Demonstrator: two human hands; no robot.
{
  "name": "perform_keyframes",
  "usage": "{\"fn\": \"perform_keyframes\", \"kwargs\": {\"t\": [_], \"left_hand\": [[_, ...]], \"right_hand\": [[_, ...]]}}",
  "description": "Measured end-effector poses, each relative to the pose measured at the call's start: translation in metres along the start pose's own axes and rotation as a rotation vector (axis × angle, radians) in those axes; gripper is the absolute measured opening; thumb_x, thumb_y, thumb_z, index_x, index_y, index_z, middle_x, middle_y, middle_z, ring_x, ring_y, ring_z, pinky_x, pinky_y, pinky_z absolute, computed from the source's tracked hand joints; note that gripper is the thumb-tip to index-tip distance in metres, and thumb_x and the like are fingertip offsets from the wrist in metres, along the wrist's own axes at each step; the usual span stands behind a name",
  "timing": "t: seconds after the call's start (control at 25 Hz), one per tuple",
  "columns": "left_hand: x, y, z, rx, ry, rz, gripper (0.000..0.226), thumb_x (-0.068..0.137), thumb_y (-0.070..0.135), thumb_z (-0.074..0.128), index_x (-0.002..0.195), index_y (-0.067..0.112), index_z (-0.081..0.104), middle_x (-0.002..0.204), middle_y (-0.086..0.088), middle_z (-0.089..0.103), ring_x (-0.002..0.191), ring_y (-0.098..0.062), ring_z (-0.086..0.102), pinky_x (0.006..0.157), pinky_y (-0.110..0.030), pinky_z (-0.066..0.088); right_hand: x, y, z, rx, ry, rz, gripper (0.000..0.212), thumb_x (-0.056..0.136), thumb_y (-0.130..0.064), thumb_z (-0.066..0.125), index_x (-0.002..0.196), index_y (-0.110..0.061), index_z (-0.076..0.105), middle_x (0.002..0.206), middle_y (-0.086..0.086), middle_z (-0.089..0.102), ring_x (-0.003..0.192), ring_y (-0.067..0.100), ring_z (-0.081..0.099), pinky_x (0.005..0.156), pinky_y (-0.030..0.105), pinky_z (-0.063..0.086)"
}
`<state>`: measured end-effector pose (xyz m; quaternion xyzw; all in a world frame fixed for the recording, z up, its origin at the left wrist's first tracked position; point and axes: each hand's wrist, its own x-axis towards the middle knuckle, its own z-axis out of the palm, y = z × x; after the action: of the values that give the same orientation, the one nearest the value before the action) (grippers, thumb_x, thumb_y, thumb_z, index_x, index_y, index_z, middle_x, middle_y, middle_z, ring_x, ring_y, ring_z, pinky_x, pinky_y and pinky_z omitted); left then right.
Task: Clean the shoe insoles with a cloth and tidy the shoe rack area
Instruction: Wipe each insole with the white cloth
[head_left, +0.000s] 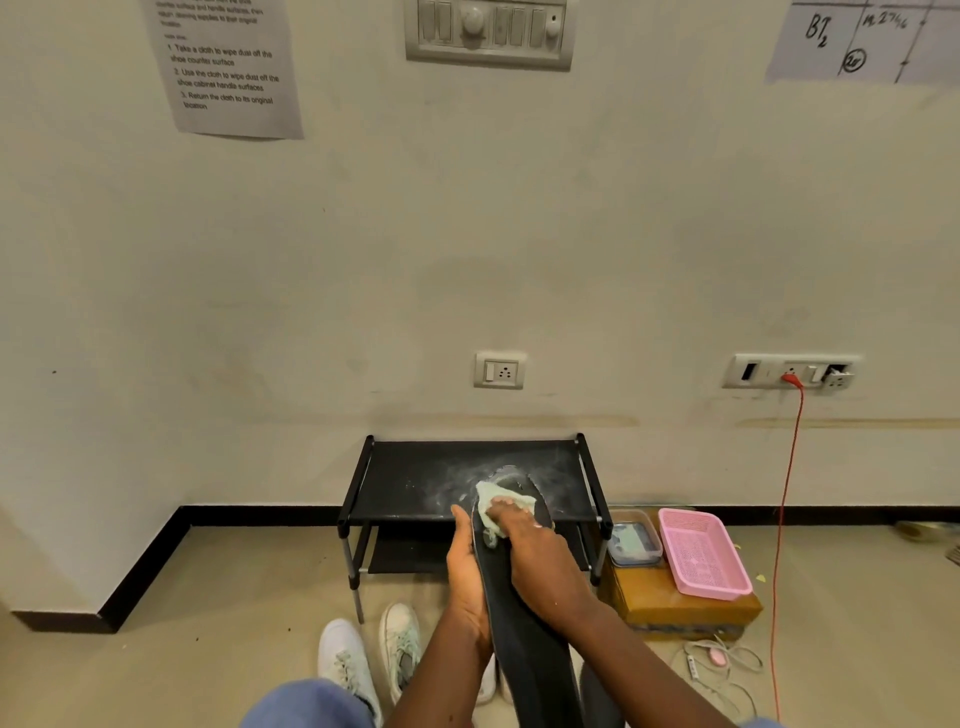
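- A black shoe rack (415, 483) stood on the floor (234, 597) against the wall, its top shelf smeared with white powder toward the right.
- A pair of white sneakers (345, 660) lay on the floor just in front of the rack.
- A brown wooden box (670, 608) sat on the floor beside the rack, carrying a clear lidded container (634, 543) and a pink basket (701, 551).
- A tangled grey cable (727, 670) lay near the box.
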<state>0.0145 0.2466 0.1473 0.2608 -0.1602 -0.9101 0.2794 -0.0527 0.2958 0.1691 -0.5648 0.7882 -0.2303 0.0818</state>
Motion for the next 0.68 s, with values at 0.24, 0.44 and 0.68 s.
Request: {"fn": "perform_keyframes", "kwargs": {"t": [0.24, 0.44, 0.68], "left_hand": [[0.003, 0.001, 0.000, 0.032, 0.106, -0.051, 0.071, 0.085, 0.069, 0.037, 0.076, 0.005, 0.065, 0.066, -0.015, 0.063, 0.060, -0.025, 0.065, 0.067, -0.035, 0.048], [-0.001, 0.002, 0.005, 0.029, 0.082, -0.052, 0.062, 0.091, 0.059, 0.037, 0.099, 0.004, 0.064, 0.080, -0.018, 0.071, 0.088, -0.029, 0.062, 0.077, -0.036, 0.046], [-0.003, -0.004, 0.011, 0.067, 0.062, -0.029, 0.061, 0.095, 0.053, 0.030, 0.123, 0.004, 0.055, 0.119, -0.021, 0.059, 0.112, -0.032, 0.054, 0.100, -0.041, 0.039]], "right_hand": [[-0.012, 0.000, 0.001, 0.049, -0.008, -0.131, 0.040, 0.097, -0.010, 0.038, 0.135, -0.021, 0.044, 0.139, -0.003, 0.048, 0.125, 0.010, 0.046, 0.103, 0.016, 0.030], [0.003, 0.001, 0.005, -0.078, 0.024, -0.150, 0.041, 0.096, -0.008, 0.040, 0.135, -0.017, 0.045, 0.141, 0.003, 0.046, 0.133, 0.014, 0.039, 0.109, 0.024, 0.028], [0.031, 0.007, -0.007, -0.207, 0.063, -0.054, 0.044, 0.095, -0.008, 0.041, 0.138, -0.013, 0.039, 0.144, 0.005, 0.041, 0.137, 0.017, 0.031, 0.111, 0.027, 0.026]]}}
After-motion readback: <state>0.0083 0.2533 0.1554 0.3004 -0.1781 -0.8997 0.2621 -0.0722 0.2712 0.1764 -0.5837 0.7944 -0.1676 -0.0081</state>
